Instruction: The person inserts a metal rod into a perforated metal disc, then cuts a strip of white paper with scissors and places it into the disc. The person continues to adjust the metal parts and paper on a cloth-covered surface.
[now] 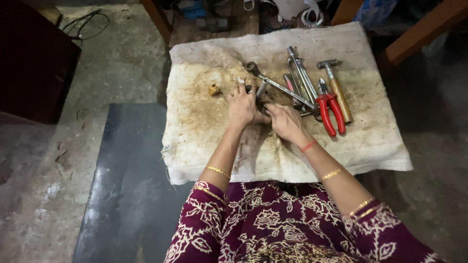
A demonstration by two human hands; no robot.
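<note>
I see a stained cloth (204, 131) spread on the floor, with my left hand (242, 108) and right hand (285, 122) at its centre, curled together around a small dark metal part (263, 100) that is mostly hidden. At two o'clock lie a long wrench (278, 85), a hammer (336, 90) and red-handled pliers (331, 109); a small yellowish lump (214, 89) sits at ten o'clock.

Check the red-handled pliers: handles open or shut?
Open: the red-handled pliers lie flat on the stained white cloth, handles splayed apart.

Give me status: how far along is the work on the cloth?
Laid out: hammer, red-handled pliers and wrenches lie on the stained cloth. In hand: left hand and right hand meet over a small dark part, mostly hidden. What is left cannot be told.
</note>
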